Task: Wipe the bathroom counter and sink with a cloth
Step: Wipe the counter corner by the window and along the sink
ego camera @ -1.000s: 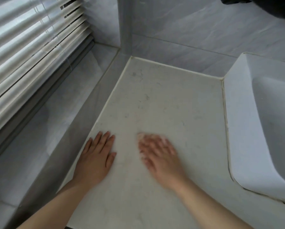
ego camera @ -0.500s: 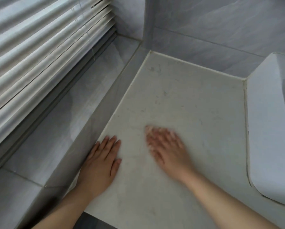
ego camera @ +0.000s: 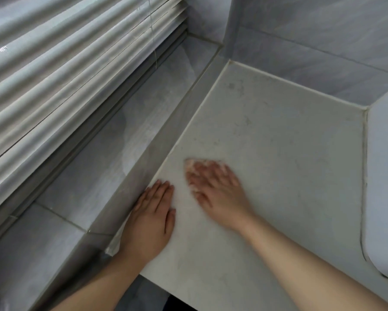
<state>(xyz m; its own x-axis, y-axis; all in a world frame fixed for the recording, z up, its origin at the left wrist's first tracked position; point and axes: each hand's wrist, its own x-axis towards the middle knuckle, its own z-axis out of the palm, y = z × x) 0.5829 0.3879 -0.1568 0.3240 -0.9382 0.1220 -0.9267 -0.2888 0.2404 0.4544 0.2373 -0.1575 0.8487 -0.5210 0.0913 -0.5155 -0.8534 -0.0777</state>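
I record left hand (ego camera: 151, 221) and blurred right hand (ego camera: 215, 194) lying flat, fingers straight, on the counter (ego camera: 289, 153) at lower centre, a pale cloth (ego camera: 113, 246) apparently under the left; I judge it light, limp, best pinned by the palm.

Right hand (ego camera: 213, 189) is blurred: we can't resolve its fingertips or tell whether anything lies under them. Sink (ego camera: 386, 176) is cut by the right edge, so we only see rim. White corner (ego camera: 113, 245) sticks out from under the left hand (ego camera: 151, 217), the rest is hidden. Blind (ego camera: 65, 75) is cropped top and left.
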